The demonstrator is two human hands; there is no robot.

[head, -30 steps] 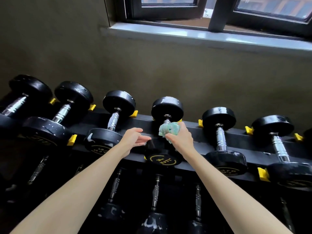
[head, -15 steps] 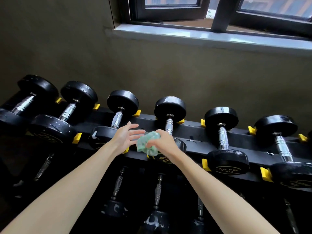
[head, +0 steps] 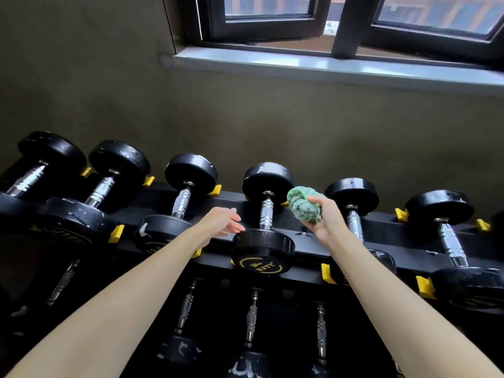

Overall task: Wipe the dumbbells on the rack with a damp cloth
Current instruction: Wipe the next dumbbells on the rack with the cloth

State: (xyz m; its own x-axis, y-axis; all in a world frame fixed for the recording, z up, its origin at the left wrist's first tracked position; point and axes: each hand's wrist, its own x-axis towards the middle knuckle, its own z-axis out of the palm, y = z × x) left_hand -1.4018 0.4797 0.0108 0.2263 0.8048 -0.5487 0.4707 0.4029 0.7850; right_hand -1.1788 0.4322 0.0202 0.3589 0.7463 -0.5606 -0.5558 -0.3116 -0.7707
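The right hand point(head: 326, 219) has lifted the balled green cloth point(head: 304, 204) off the middle dumbbell point(head: 266, 214) on the rack's point(head: 381, 241) top row, gripping it clear beside the next dumbbell point(head: 354, 225), probably due next, while the left hand point(head: 222, 223) hangs slack-fingered and empty near the front edge.

Dull olive-brown wall point(head: 245, 118) fills the mid frame; pale grey sill point(head: 327, 68) juts out near the top, centre to right; above it a dark-framed window point(head: 267, 28) w/ a thick upright post point(head: 346, 25); blurred building point(head: 436, 12) outside.
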